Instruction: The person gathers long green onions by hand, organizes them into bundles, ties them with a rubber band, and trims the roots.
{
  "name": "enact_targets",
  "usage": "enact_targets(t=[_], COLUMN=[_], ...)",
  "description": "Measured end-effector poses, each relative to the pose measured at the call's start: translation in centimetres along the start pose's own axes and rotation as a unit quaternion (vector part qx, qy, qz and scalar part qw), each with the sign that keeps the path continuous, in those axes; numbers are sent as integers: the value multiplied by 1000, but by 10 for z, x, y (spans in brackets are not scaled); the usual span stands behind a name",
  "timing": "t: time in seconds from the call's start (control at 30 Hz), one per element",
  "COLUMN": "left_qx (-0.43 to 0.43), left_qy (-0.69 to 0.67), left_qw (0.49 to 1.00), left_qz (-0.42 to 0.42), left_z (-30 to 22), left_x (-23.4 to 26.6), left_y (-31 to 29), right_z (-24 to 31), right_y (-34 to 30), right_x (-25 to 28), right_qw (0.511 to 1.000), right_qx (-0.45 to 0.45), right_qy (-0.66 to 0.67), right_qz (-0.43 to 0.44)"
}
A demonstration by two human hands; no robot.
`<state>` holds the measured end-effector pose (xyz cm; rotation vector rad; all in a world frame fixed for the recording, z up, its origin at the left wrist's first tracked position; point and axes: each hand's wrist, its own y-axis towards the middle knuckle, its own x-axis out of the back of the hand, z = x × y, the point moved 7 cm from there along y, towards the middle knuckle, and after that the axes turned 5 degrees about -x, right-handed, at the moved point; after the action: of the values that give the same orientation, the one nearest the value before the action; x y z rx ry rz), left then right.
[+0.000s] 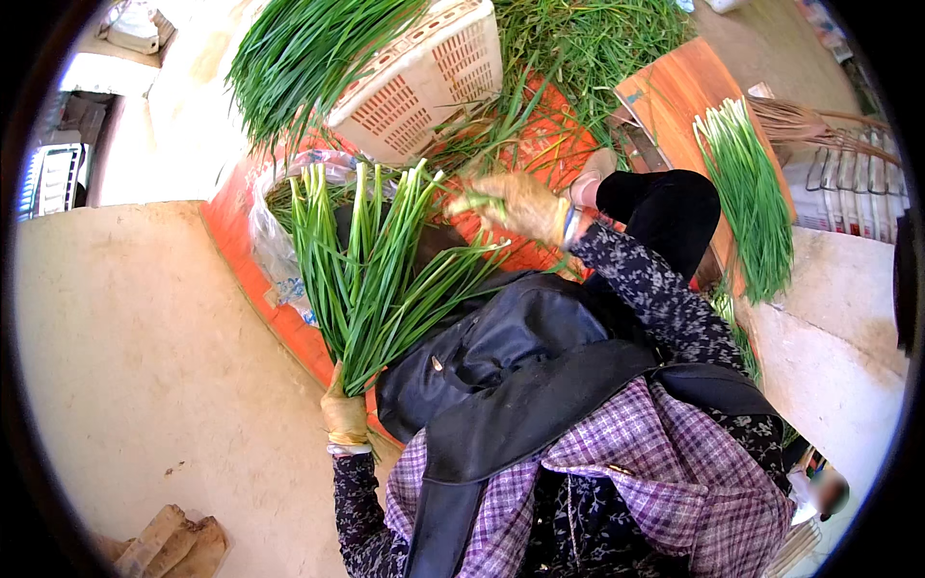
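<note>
My left hand (344, 409), in a yellowish glove, grips a bunch of garlic chives (371, 279) by its leafy lower end. The pale stem ends fan out upward in a few clumps, over my black apron (501, 332). To the right of those stem ends is my right hand (520, 204), also gloved and blurred by motion. Its fingers are curled around some green chive scraps (479, 203), apart from the bunch. A clear plastic bag (273, 246) lies open behind the bunch, with greens inside.
Ahead, a white plastic basket (424, 91) bears a heap of chives (303, 63). Loose chives (597, 39) pile behind the orange sheet (554, 135). At right, a neat chive bundle (747, 197) rests on a wooden board (674, 82). A crumpled brown piece (173, 544) lies lower left.
</note>
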<state>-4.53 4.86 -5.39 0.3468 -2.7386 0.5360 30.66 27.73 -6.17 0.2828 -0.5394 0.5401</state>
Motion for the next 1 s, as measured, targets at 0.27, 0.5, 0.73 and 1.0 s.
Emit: enact_targets(t=[0.27,0.5,0.73,1.0], left_qx=[13,-2,-65,-211], left_qy=[3,97,229,424], left_qw=[1000,995,971,881], left_qz=[-11,-3,13,9], left_z=[22,40,-12,-113], left_x=[13,27,14,40], left_y=[1,5,-2,58], right_z=[-11,-88,-60,-175], right_y=[90,35,-55,-38], right_x=[242,50,-107,51], right_qw=[919,932,993,957], right_qx=[-158,-22,43,-5], right_qy=[-301,-280,18,-231], right_qz=[-201,231,105,-177])
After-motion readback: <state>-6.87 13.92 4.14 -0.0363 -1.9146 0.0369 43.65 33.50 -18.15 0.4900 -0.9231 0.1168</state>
